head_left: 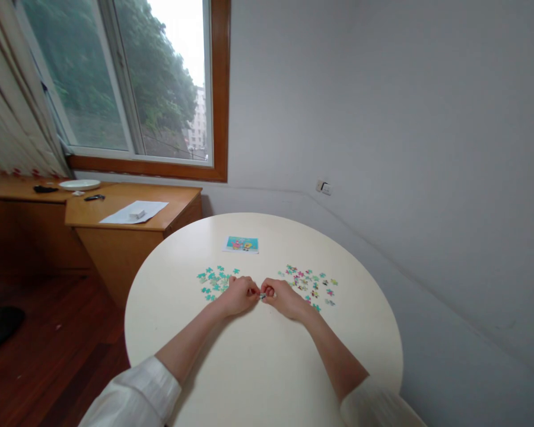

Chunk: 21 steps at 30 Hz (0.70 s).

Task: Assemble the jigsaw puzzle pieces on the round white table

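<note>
My left hand (239,295) and my right hand (283,296) rest on the round cream table (258,367), fingertips meeting in a pinch at the middle. Between them sits a small puzzle piece (262,295), held by both hands. A pile of mostly teal puzzle pieces (211,280) lies just left of my left hand. A second, more colourful scatter of puzzle pieces (311,283) lies just right of my right hand. A small cartoon reference picture (241,244) lies flat farther back on the table.
A wooden cabinet (124,237) stands to the left below a window (124,83), carrying a white sheet with a small box (136,212), a white plate (79,184) and small dark items. Grey walls close the right side and back. Dark wood floor (48,356) lies left.
</note>
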Each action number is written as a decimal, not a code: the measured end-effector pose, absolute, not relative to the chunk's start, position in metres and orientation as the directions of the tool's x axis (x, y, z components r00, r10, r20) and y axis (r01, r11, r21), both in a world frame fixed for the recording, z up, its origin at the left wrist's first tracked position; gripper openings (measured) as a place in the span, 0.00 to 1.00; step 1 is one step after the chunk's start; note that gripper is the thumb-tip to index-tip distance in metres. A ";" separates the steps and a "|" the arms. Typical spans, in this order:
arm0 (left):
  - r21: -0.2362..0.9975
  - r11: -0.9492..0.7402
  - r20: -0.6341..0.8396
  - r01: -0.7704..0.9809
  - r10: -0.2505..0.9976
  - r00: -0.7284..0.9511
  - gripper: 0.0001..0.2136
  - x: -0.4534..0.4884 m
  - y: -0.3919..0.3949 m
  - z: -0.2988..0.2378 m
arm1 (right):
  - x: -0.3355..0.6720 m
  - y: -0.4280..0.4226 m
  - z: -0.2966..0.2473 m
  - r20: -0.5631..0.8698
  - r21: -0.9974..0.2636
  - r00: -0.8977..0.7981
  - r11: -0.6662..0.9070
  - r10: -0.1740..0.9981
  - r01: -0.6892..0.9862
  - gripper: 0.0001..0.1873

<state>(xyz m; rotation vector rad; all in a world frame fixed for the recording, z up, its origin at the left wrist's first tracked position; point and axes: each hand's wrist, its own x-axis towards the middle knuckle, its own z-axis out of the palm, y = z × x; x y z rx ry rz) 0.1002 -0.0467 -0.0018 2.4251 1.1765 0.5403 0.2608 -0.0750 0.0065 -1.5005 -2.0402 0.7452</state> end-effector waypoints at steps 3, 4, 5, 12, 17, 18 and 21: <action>0.544 -0.542 0.182 0.640 0.821 0.541 0.10 0.101 -0.045 -0.001 | 0.259 -0.071 0.001 0.114 -0.781 -0.246 0.240 0.962 0.577 0.05; 0.570 -0.525 0.194 0.632 0.833 0.518 0.10 0.101 -0.044 0.000 | 0.259 -0.069 0.000 0.142 -0.802 -0.231 0.249 0.963 0.543 0.06; 0.599 -0.507 0.210 0.620 0.847 0.489 0.10 0.100 -0.042 0.000 | 0.259 -0.067 -0.001 0.171 -0.821 -0.209 0.256 0.963 0.510 0.07; 0.729 -0.411 0.302 0.548 0.911 0.282 0.10 0.094 -0.026 -0.003 | 0.266 -0.053 -0.012 0.207 -0.914 -0.032 0.205 0.978 0.349 0.13; 0.761 -0.394 0.304 0.516 0.918 0.254 0.10 0.093 -0.022 -0.006 | 0.262 -0.057 -0.007 0.197 -0.903 -0.044 0.199 0.979 0.382 0.12; 0.763 -0.396 0.304 0.512 0.917 0.256 0.11 0.093 -0.022 -0.007 | 0.261 -0.059 -0.005 0.199 -0.898 -0.055 0.205 0.978 0.389 0.12; 0.769 -0.405 0.305 0.495 0.912 0.274 0.11 0.095 -0.024 -0.006 | 0.257 -0.063 -0.001 0.207 -0.889 -0.076 0.220 0.975 0.401 0.12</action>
